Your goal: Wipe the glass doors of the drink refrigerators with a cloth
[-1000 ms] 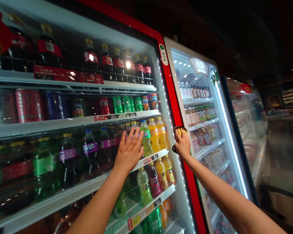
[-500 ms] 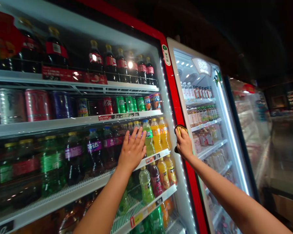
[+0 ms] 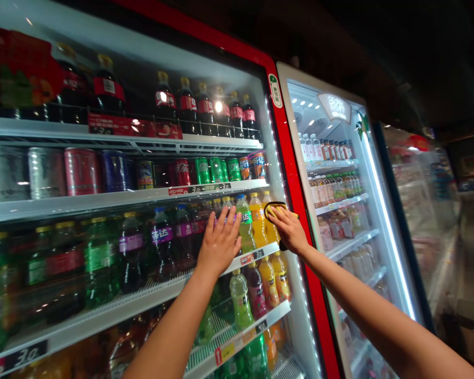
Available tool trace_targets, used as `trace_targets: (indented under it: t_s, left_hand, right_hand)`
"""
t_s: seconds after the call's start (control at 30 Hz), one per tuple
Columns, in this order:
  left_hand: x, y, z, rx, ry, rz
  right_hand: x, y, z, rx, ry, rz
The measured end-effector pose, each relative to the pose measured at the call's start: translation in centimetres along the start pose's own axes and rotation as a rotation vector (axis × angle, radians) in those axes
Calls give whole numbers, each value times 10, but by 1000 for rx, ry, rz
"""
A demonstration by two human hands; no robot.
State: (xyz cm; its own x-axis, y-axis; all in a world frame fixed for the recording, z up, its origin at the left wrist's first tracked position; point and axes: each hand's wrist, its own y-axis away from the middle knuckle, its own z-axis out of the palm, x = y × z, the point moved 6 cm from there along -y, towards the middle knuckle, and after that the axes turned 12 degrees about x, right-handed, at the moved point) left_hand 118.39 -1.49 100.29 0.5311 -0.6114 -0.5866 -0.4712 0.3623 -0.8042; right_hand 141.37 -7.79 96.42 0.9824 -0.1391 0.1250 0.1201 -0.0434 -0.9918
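Note:
My left hand (image 3: 219, 242) lies flat against the glass door (image 3: 142, 47) of a red-framed drinks fridge, fingers stretched upward and nothing in it. Bottles stand behind the glass around it, including a green-labelled bottle (image 3: 245, 221) and orange drinks (image 3: 257, 218). To the right, near the door's edge, my right hand (image 3: 290, 230) presses a yellow cloth with a black border (image 3: 274, 210) against the glass. Its fingers lie over the cloth and hide part of it. A dark bit shows below the palm.
The red door frame (image 3: 290, 158) runs down just right of my right hand. Beyond it stands a second lit fridge (image 3: 342, 210) with bottles and packs. Cans (image 3: 82, 171) and cola bottles (image 3: 187, 105) fill the upper shelves. A shop aisle (image 3: 466, 252) is at far right.
My right hand has moved the cloth left, from the red frame onto the glass. My left hand stays flat on the door. The view has shifted slightly left.

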Motion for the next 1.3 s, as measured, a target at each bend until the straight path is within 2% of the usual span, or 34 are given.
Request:
trace_targets:
  t_s: [0.07, 0.13, 0.23, 0.3, 0.37, 0.43, 0.5, 0.6, 0.67, 0.77, 0.83, 0.93, 1.03, 1.1, 1.17, 1.2, 1.3]
  left_hand:
    - [0, 1, 0, 0, -2, -1]
    - [0, 1, 0, 10, -15, 5]
    - [1, 1, 0, 19, -37, 16]
    - [1, 0, 0, 15, -45, 20]
    - [1, 0, -1, 8, -53, 24]
    - [0, 1, -1, 2, -66, 29]
    - [0, 3, -1, 1, -83, 43]
    - [0, 4, -1, -7, -109, 59]
    - [1, 3, 0, -24, -116, 59]
    - [1, 2, -4, -59, -93, 67]
    - [0, 4, -10, -79, -64, 96]
    - [-12, 14, -29, -97, -47, 141]
    - [-36, 27, -51, -105, -80, 130]
    - [-50, 34, -64, -108, -105, 114]
    - [-61, 40, -74, -108, -124, 101]
    - [-65, 42, -78, -108, -132, 95]
    - [-74, 51, -88, -118, -144, 95]
  right_hand:
    - [14, 1, -2, 26, 53, 83]
    - [22, -18, -1, 78, 121, 211]
    - [6, -48, 3, 120, 132, 272]
    - [-18, -49, 4, 102, 64, 165]
    - [-37, -32, 3, 43, -27, -10]
    - [-37, -11, 0, 3, -83, -106]
    - [-16, -6, -4, 51, -49, 1]
    - [9, -27, -2, 155, 71, 280]
    - [-1, -45, 4, 150, 101, 323]
    - [-39, -52, 10, 96, 25, 178]
    - [-55, -39, 8, 58, -87, 46]
    - [-47, -19, 1, 38, -271, -50]
    - [-22, -28, -1, 189, -354, 92]
    - [-20, -42, 2, 318, -353, 231]
    - [-40, -53, 7, 370, -350, 278]
    - [-55, -56, 9, 357, -352, 253]
    - [-96, -48, 5, 203, -346, 25]
